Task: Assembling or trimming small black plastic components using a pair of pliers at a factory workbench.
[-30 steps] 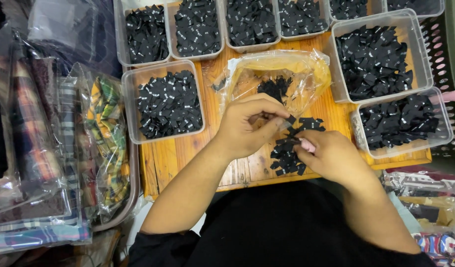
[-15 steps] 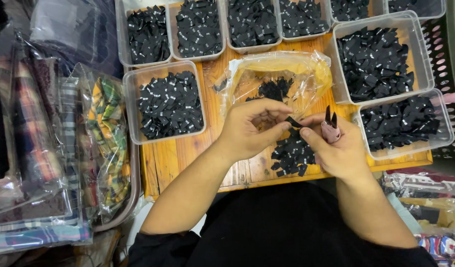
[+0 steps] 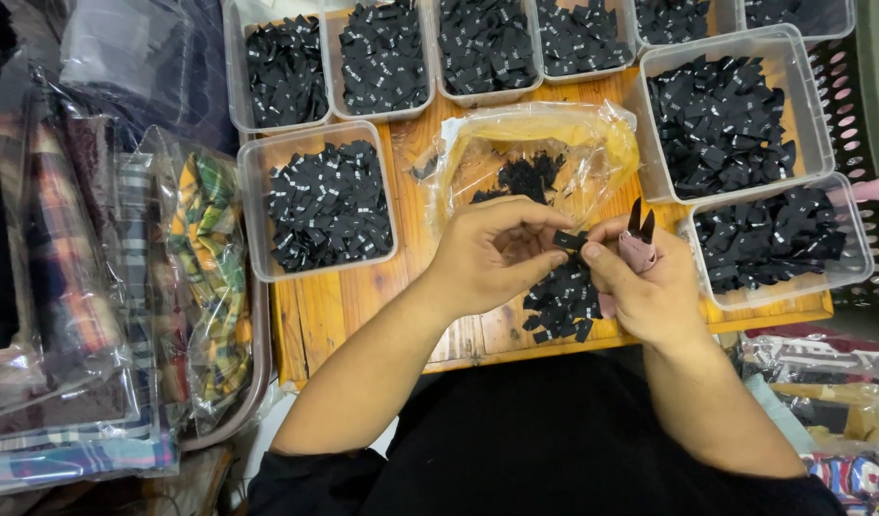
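Observation:
My left hand (image 3: 487, 253) and my right hand (image 3: 645, 287) meet over a wooden board (image 3: 334, 311), both pinching one small black fabric label (image 3: 567, 239). In my right hand there is also a small pink-handled snipper (image 3: 638, 239) with its dark blades pointing up. Under my hands lies a loose pile of black labels (image 3: 562, 301). Just beyond it an open clear plastic bag (image 3: 544, 153) holds more black labels.
Clear plastic tubs of black labels ring the board: one at the left (image 3: 325, 201), two at the right (image 3: 731, 110) (image 3: 779, 239), several along the back (image 3: 382, 57). Bagged plaid fabric pieces (image 3: 205, 277) are stacked at the left. A slotted crate (image 3: 865, 124) stands at the right.
My right hand has lifted off the label pile and turned the snipper blades upward. Both hands have closed on one label between them.

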